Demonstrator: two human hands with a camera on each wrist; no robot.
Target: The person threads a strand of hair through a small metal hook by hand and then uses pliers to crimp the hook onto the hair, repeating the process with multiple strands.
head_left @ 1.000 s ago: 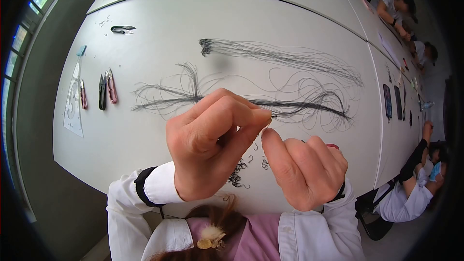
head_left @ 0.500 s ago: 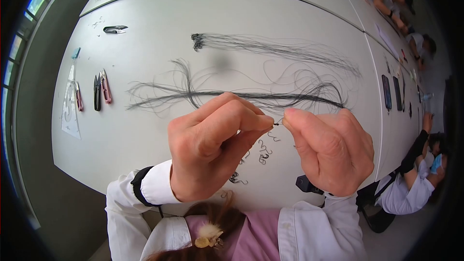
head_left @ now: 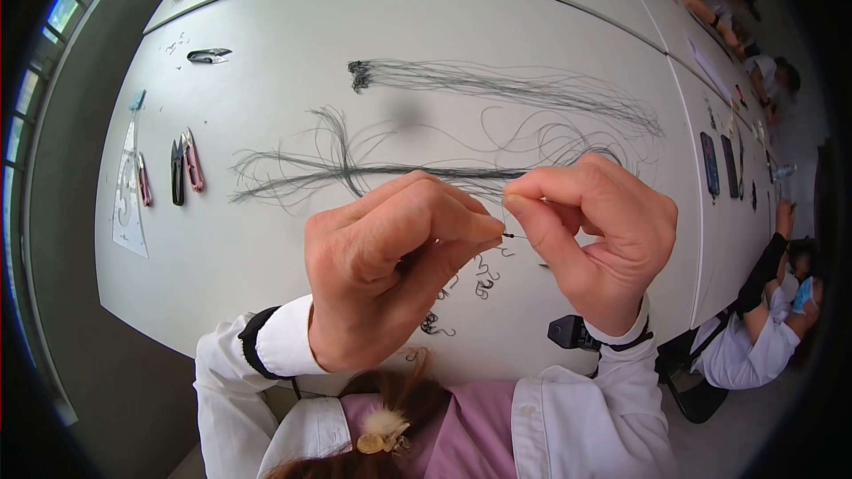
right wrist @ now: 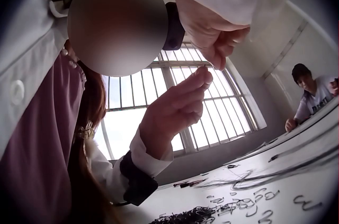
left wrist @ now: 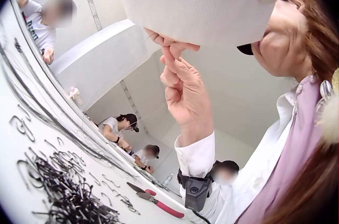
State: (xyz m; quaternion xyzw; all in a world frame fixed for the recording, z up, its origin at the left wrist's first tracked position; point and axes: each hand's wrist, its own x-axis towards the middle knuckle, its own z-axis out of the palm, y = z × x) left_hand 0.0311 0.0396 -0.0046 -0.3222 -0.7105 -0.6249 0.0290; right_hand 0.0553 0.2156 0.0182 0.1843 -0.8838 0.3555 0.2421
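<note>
My left hand [head_left: 386,270], centre: pinches a hook [head_left: 509,234]. My right hand [head_left: 612,235], right of centre: pinches a line [head_left: 503,211]. Loose hooks [head_left: 431,325]: lower centre.

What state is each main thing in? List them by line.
Left hand: pinching a dark hook
Right hand: pinching, apparently on fine thread
Hook pile: loose
Pliers: lying down, unheld
Ruler: flat, unheld
Black snips: lying unheld
Upper strands: spread lengthwise
Lower strands: bundled, ends fanned

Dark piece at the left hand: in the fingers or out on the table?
In: the left hand pinches the dark piece, whose end pokes out past the fingers.
</note>
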